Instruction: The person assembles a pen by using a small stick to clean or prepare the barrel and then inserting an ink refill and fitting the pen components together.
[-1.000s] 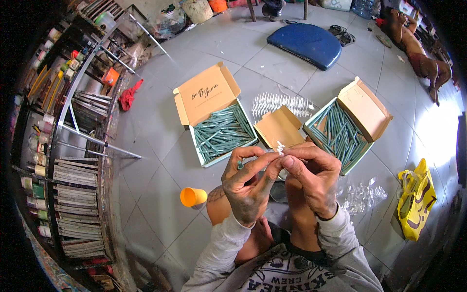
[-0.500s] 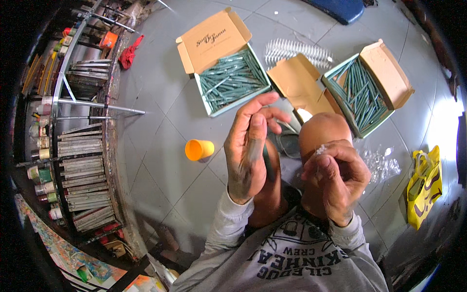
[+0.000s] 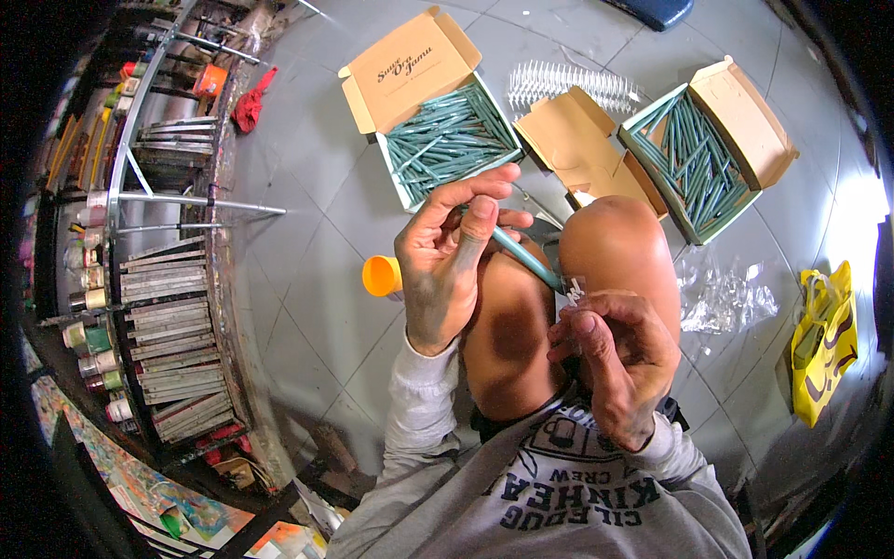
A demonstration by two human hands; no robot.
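Observation:
My left hand [image 3: 445, 256] is closed on a slim teal stick [image 3: 518, 253], its fingers near the upper end. The stick slants down to the right over my thighs. Pinched in my right hand [image 3: 622, 354] is a small clear plastic sleeve [image 3: 573, 291] with white marks. The stick's lower end meets the sleeve's edge; I cannot tell whether it is inside. Similar sticks fill an open cardboard box [image 3: 406, 194] ahead of my left hand. Another open box [image 3: 693, 235] of these sticks stands farther right.
A cardboard piece [image 3: 568, 126] lies between the boxes, with a row of clear plastic [image 3: 577, 86] behind it. Near my left forearm is a yellow cup [image 3: 381, 277]. Crumpled clear plastic [image 3: 726, 298] and a yellow bag [image 3: 827, 345] lie right. A shelf rack [image 3: 168, 317] lines the left.
Both hands have shifted left, the right one also lower. The teal stick, mostly hidden behind the left hand before, now shows clearly, its lower end brought to the plastic sleeve.

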